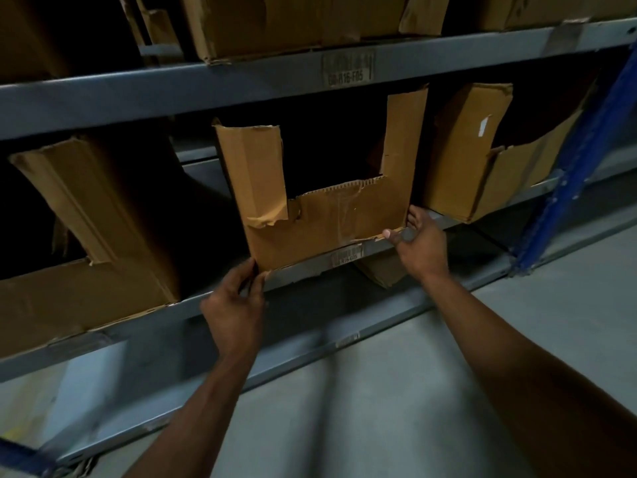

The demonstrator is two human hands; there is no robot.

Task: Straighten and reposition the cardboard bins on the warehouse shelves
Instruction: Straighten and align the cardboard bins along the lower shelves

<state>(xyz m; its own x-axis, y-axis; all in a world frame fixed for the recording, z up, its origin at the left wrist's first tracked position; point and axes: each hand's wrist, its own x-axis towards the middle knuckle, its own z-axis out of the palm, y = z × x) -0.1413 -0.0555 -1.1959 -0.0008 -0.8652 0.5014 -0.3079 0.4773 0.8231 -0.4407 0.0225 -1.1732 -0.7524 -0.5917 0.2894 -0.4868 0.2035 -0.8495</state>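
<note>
A brown cardboard bin (327, 222) with a torn, U-shaped cut-out front stands on the grey metal shelf (344, 262) in the middle of the view. My left hand (234, 301) grips its lower left corner, thumb on the front face. My right hand (418, 241) grips its lower right corner, thumb on the bottom front edge and fingers round the side. The bin's inside is dark.
A larger torn bin (86, 243) sits to the left and another bin (468, 150) to the right on the same shelf. More boxes (275, 22) fill the shelf above. A blue upright post (579, 160) stands at the right. Grey concrete floor (379, 408) lies below.
</note>
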